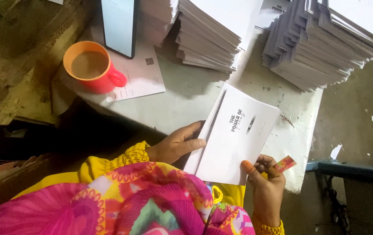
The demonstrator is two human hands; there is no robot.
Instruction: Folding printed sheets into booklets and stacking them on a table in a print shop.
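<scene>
Worn white table, cluttered. L hand pins white booklet; R hand pinches its corner plus small card. Risk: full orange cup nearby, a knock could wet stacks.

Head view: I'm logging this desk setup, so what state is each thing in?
Cup: upright, nearly full of milky drink.
Phone: lying flat, screen lit.
Paper stacks: piled high, edges uneven.
Booklet: closed, held at both edges.
Left hand: on booklet's edge.
Right hand: pinching booklet, holding small colourful strip.
</scene>
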